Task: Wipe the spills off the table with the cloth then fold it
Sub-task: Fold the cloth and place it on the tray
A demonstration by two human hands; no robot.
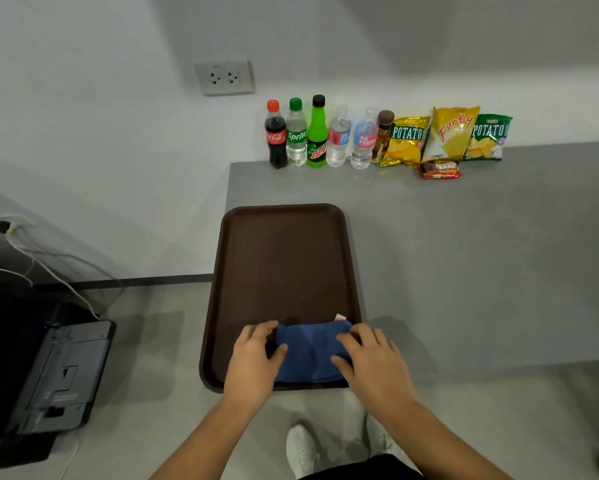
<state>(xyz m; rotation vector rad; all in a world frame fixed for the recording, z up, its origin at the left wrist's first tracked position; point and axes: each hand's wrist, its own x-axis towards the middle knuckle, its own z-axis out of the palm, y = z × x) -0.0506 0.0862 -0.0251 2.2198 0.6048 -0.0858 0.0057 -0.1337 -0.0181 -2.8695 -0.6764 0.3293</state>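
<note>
A blue cloth (pixel 310 351) lay folded into a compact bundle at the near end of a brown tray (pixel 280 258), toward the tray's right side. A small white and red tag (pixel 340 317) stuck out at the cloth's far right corner. The tray sat on the left part of a grey table (pixel 481 254), its near edge hanging slightly past the table's front.

The left hand (pixel 256 362) rested on the left edge of the cloth, fingers loosely curled over that edge and the thumb lying on top of the fabric. The right hand (pixel 371 365) pressed on the right edge, fingers spread and bent down onto the cloth. Neither hand was closed into a fist; both touched the cloth flat-ish, more pressing than pinching, though whether any fabric was pinched underneath could not be told.

At the back of the table, against the wall, stood a row of bottles: a cola bottle (pixel 275 136), a clear soda bottle (pixel 296 135), a green soda bottle (pixel 317 133), two water bottles (pixel 350 140) and a small brown bottle (pixel 383 135). Right of them leaned three chip bags (pixel 450 136), with a small red snack pack (pixel 440 169) lying in front.

A wall socket (pixel 224 77) sat above and left of the bottles. White shoes (pixel 301 448) showed on the floor below the hands.
</note>
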